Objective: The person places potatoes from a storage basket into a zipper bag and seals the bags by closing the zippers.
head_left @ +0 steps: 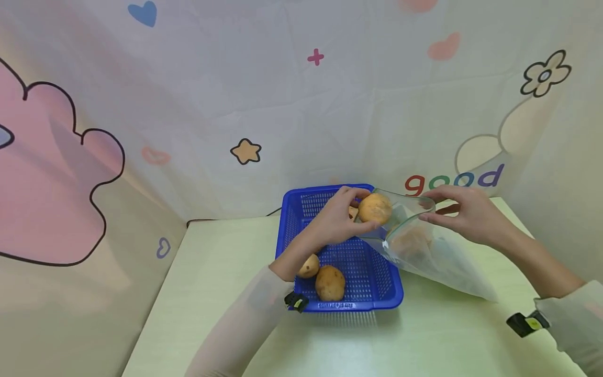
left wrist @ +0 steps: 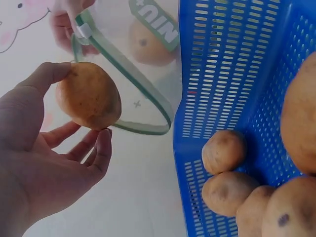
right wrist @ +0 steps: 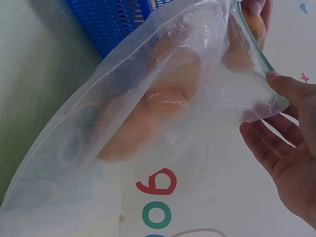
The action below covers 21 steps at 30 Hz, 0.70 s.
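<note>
A potato (head_left: 375, 209) at the mouth of a clear bag (head_left: 447, 267), right of centre in the head frame.
"good" (head_left: 454, 179) is printed at right; the bag's green label (left wrist: 154, 23), upper centre in the left-wrist frame, seems to read "NIU"; the blue basket's (head_left: 397, 299) rim lettering is too small. The left hand's (head_left: 336, 217) part-spread fingers grip the potato; the right hand (head_left: 471, 214) pinches the bag's edge.

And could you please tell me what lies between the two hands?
Head view: a held potato and the bag's open mouth lie between left hand and right hand.
</note>
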Tool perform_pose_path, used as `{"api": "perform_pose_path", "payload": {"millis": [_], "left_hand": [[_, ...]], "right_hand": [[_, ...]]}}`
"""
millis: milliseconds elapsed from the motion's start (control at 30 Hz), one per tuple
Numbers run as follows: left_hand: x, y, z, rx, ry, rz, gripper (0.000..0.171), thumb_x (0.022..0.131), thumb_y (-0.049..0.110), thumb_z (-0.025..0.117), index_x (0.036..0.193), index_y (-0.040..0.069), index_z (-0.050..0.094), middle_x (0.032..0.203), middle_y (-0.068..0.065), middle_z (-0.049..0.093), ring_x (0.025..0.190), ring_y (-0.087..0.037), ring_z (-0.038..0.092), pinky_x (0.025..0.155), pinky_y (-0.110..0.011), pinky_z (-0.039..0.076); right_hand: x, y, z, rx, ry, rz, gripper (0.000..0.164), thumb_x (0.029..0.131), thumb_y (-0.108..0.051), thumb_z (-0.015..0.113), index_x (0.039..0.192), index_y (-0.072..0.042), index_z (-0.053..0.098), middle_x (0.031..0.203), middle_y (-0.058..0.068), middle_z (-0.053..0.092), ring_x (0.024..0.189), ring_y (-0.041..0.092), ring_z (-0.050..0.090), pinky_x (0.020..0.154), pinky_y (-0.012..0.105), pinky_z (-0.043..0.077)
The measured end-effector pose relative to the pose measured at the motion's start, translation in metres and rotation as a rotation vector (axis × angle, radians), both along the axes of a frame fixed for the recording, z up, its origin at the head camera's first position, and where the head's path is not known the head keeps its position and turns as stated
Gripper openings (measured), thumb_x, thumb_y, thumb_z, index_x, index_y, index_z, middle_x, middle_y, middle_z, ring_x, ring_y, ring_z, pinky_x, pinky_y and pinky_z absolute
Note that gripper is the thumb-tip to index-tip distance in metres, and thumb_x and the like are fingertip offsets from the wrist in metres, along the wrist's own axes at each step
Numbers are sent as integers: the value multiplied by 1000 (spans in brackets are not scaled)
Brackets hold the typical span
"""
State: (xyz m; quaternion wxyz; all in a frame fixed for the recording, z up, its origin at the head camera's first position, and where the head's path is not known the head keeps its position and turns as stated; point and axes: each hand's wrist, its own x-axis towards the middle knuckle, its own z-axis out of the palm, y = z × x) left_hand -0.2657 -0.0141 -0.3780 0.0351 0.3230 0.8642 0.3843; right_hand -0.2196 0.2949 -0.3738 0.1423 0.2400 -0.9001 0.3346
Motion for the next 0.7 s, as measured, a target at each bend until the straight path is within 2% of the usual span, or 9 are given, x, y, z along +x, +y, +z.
{"api": "perform_pose_path", "payload": {"millis": [167,367,533,633,700], "left_hand": [[-7,16,-3,-39,-22,4,68,94,39,82,150,12,56,138,-8,54,125,-21,59,85,-22,53],[-5,28,-14,56,-91,-1,69,97,39,80,151,5,53,141,-15,52,126,-27,62,88,-17,54],[-3,14,-18,45,-33,43,58,100,37,76,146,7,59,137,-10,56,126,-26,61,93,-24,55],[-3,0,-18,-6,-4,66,54,101,31,74,147,9,58,137,-9,56,127,-27,60,97,-27,54],[-3,-8,-20,-42,-14,62,56,101,26,74,150,8,55,140,-11,55,129,-28,58,100,-30,53]], "right_hand": [[0,-1,0,-6,-4,-4,35,88,-8,88,120,-7,76,105,-1,75,100,6,68,78,15,58],[-1,-1,-2,-22,-1,-6,33,88,-6,87,119,-8,76,103,-1,75,98,0,67,77,13,56],[-1,-1,-4,-11,-16,-4,33,90,-10,86,121,-8,76,104,-2,75,99,-1,65,78,12,55],[-2,2,-4,-13,-21,-6,33,90,-11,87,121,-8,76,105,-2,74,99,-3,64,78,11,55],[-3,4,-4,-16,-20,-9,33,89,-11,87,121,-8,76,104,-2,74,99,-4,64,78,10,54]]}}
